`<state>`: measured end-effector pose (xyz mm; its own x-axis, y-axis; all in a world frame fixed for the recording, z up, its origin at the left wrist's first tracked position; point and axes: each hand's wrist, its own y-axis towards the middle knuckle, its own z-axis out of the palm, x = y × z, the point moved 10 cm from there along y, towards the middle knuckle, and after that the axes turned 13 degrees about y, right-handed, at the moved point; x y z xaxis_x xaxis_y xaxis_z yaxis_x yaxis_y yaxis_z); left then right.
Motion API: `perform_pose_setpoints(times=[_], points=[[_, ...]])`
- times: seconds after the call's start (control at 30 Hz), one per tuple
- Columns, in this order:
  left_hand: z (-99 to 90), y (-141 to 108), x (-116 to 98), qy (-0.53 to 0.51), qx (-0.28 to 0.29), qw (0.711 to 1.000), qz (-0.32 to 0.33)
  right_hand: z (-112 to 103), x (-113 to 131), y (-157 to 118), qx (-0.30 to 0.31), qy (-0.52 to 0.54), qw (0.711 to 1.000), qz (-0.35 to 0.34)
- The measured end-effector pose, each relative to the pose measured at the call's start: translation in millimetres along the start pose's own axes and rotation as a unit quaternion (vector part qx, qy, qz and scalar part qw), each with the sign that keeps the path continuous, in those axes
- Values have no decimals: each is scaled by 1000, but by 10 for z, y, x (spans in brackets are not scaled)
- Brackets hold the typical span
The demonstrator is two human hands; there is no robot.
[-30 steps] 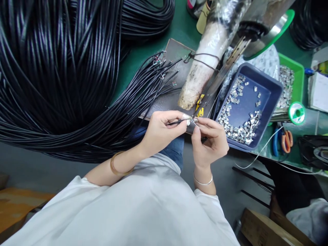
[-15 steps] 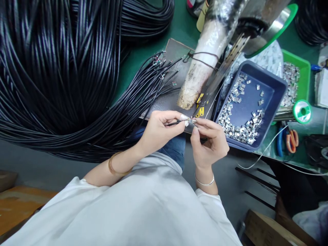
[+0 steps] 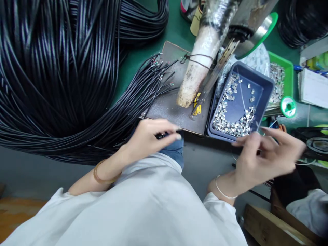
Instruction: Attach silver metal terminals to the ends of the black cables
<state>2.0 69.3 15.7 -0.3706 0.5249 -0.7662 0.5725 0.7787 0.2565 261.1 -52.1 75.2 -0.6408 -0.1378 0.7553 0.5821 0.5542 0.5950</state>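
Observation:
My left hand (image 3: 153, 136) is near the front edge of the grey board, thumb and forefinger drawn close. A short dark piece of black cable (image 3: 160, 135) shows inside its grip; the fingertips are blurred. My right hand (image 3: 266, 157), smeared by motion, is at the near right corner of the blue tray (image 3: 268, 82), with its fingers bent together. Something thin and pale rises by its fingertips, too blurred to make out. Small silver metal pieces (image 3: 230, 123) lie in the tray. A bunch of black cables with stripped ends (image 3: 146, 82) rests on the grey board (image 3: 169, 114).
A large heap of black cable (image 3: 58, 75) fills the left. A tape-wrapped white post (image 3: 197, 61) and a metal arm (image 3: 217, 68) slant over the board, beside a yellow piece (image 3: 197, 106). At right are a green tray (image 3: 288, 71), spools, papers (image 3: 314, 87) and part of another person (image 3: 307, 208).
My hands have come apart. The right one swung right, from the left hand's fingertips to the blue tray's near corner; the left drew slightly left. The view shifted a little.

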Motion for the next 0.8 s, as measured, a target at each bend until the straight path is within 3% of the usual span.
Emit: perform_pose_setpoints(times=[0.07, 0.1, 0.2, 0.3, 0.37, 0.43, 0.53, 0.6, 0.67, 0.73, 0.8], points=[[-440, 6, 158, 99, -184, 977, -36, 167, -157, 215, 89, -121, 988, -38], [-544, 19, 216, 151, -222, 962, -47, 173, -313, 343, 97, -170, 980, -34], [-559, 125, 378, 238, -210, 946, -65, 159, -815, 719, 106, -241, 965, 1], [-448, 137, 443, 228, -166, 957, -64, 186, -1102, 965, 114, -195, 974, 17], [-437, 69, 455, 161, -172, 969, -69, 242, -1239, 1028, 135, -160, 976, 59], [-519, -45, 500, 60, -222, 969, -92, 340, -1332, 1020, 175, -160, 966, 103], [-640, -222, 604, -115, -305, 935, -137, 461, -1263, 995, 199, -207, 954, 84], [-554, -209, 580, -220, -272, 925, -151, 520, -1071, 961, 184, -208, 960, 27], [-278, -93, 408, -322, -140, 925, -144, 544, -808, 861, 161, -176, 971, -19], [44, -24, 170, -417, -4, 898, -138, 540, -505, 684, 137, -139, 980, -36], [277, 7, 26, -479, 61, 863, -151, 559, -186, 438, 131, -47, 990, -21]])
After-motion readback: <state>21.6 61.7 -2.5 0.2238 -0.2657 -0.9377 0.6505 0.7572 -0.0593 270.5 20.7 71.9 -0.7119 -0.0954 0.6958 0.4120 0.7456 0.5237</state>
